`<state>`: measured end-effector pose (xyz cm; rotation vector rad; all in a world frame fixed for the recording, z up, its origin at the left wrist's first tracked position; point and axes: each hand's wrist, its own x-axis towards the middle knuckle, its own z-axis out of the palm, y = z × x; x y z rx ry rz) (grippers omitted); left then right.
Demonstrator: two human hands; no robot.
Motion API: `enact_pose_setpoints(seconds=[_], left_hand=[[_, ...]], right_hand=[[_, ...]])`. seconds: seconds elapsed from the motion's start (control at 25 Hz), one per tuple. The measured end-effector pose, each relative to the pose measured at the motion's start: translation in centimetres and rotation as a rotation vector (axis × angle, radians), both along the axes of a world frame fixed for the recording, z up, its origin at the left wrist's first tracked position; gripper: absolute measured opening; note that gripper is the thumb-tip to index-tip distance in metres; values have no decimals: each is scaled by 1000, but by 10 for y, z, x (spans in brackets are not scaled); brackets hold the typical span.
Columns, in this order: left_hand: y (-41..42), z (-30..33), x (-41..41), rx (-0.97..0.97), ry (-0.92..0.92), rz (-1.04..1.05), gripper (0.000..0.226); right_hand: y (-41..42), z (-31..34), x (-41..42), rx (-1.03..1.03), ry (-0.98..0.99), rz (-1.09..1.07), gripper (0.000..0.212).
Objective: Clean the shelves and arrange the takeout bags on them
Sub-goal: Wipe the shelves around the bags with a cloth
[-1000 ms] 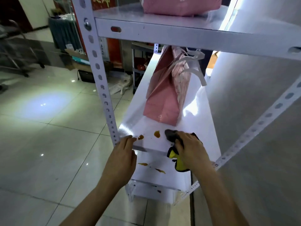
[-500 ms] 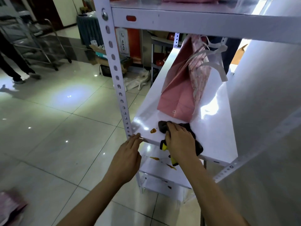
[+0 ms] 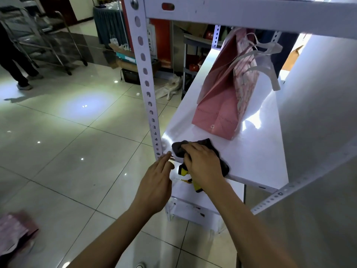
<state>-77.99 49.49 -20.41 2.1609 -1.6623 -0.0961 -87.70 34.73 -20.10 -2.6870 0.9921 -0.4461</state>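
**Mid-wipe on middle shelf; lower shelf still dirty, bags only partly placed**

Right hand (image 3: 204,165) presses a dark grey cloth (image 3: 201,147) w/ yellow trim onto the middle shelf (image 3: 257,161), at its front-left corner just beside the perforated upright (image 3: 147,84). Grip: fingers flat-ish over the cloth w/ thumb tucked under its edge, so it's grasping the cloth while pushing down. Left hand (image 3: 156,182) is released, fingers straight, tips touching the shelf's front edge next to the upright, prob. steadying.

Done, as far as visible: bare part of the middle shelf around the cloth looks glossy, no spots showing. Can't tell what's under the cloth.

Left to do:
- Lower shelf (image 3: 185,192) has brown streaks near its front edge, partly behind the hanging cloth end; needs wiping.
- One pink takeout bag (image 3: 222,105) stands upright mid-shelf, near the left edge, behind the cloth and apart from it; looks placed.
- Another pink bag (image 3: 15,231) lies on the floor at lower left, blurred; still needs shelving.

Judgement: roughly early-to-mid; cleaning unfinished, arranging barely started.
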Motion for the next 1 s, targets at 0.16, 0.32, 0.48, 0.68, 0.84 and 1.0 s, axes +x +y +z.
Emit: enact_pose_setpoints(seconds=[0.16,0.32,0.48,0.68,0.84,1.0], left_hand=[[4,-5,3,-36,36,-17,40],[5,-8,4,-44,40,-27,34],[6,-12,7,-55,13,-49,31],[3,-19,7,-68,-38,-36,26],[2,-28,9,-86,-86,-42,21],[-1,-35,13,-121,-112,-66,28]], right_hand=[[6,-4,-6,8,13,-41,33],[-25,12,29,36,122,-63,31],[-11,5,7,31,86,-21,32],[-12,5,3,31,45,-107,28],[-21,13,19,21,150,-249,30],[9,-4,-7,73,57,-273,40]])
